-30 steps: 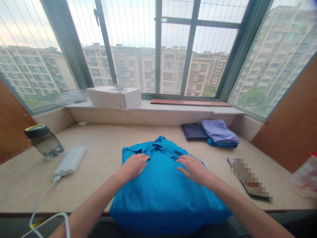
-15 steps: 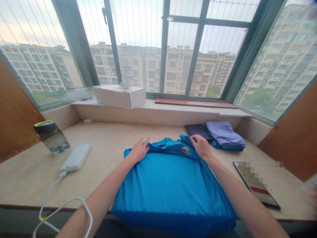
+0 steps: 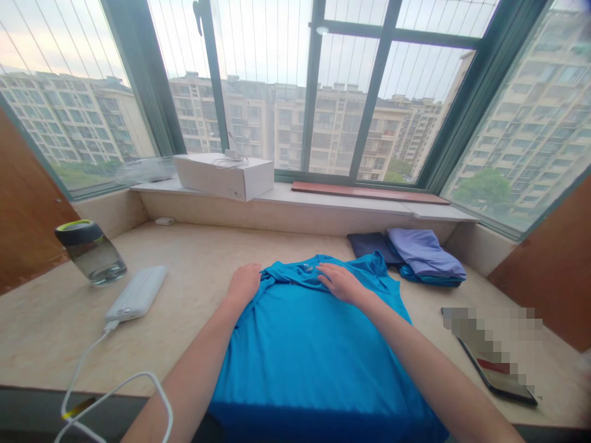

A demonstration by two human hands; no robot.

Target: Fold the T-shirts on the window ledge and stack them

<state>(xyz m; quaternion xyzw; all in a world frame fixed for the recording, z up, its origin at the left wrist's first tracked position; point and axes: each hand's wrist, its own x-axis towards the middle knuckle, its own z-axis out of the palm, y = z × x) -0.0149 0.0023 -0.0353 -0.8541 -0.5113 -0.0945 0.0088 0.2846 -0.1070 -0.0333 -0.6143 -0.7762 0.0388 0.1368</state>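
Note:
A bright blue T-shirt lies spread over the tabletop, with its collar away from me and its lower part hanging over the front edge. My left hand is closed on the fabric at the shirt's left shoulder; its fingertips are partly hidden. Just right of the collar, my right hand rests on the shirt with its fingers stretched out and slightly apart. The chest logo seen earlier is out of sight.
Folded clothes are stacked at the back right, and a tablet lies to the right. On the left are a water bottle and a white power bank with a cable. A white box sits on the window ledge.
My right hand has let go of the right shoulder and moved left to the collar. My left hand has shifted slightly left. The shirt's right shoulder now lies farther out.

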